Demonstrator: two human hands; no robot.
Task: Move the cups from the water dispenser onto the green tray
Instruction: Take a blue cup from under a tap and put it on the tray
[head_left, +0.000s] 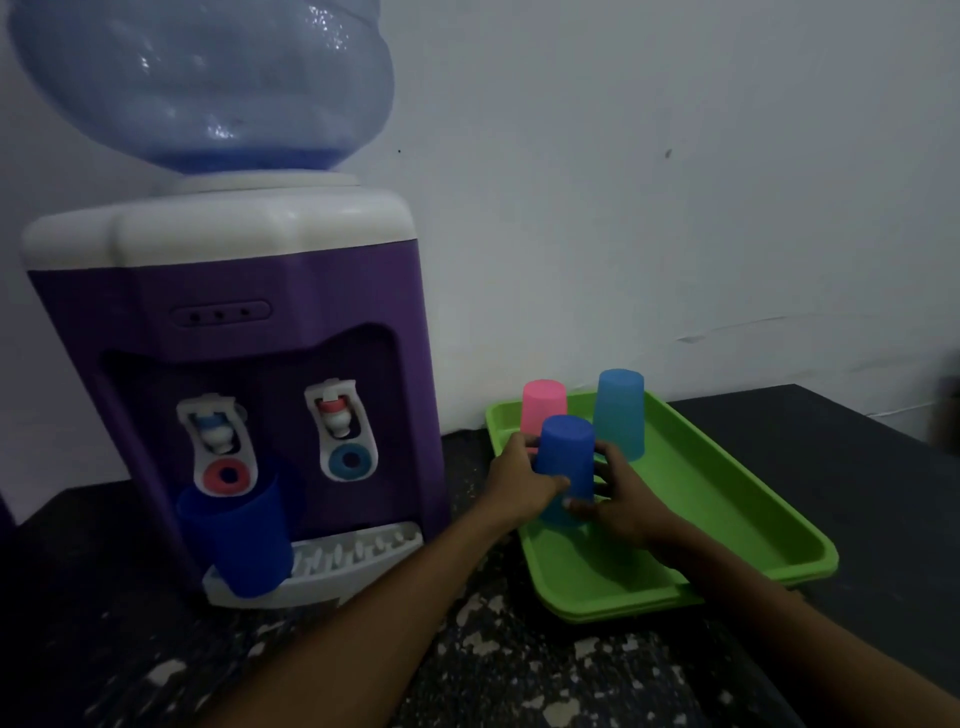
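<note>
A purple and white water dispenser (249, 322) stands at the left. One dark blue cup (244, 540) sits upright on its drip tray, under the left tap. To the right lies the green tray (727, 499). On it stand a pink cup (543, 402) and a light blue cup (621, 410), both upside down. A second dark blue cup (563, 457), also upside down, is over the tray's near-left part. My left hand (519, 480) grips its left side and my right hand (618, 506) grips its lower right side.
A large blue water bottle (202, 83) tops the dispenser. The counter (493, 665) is dark and speckled, with a white wall close behind. The green tray looks like two trays stacked. A blurred object shows at the far right edge (948, 410).
</note>
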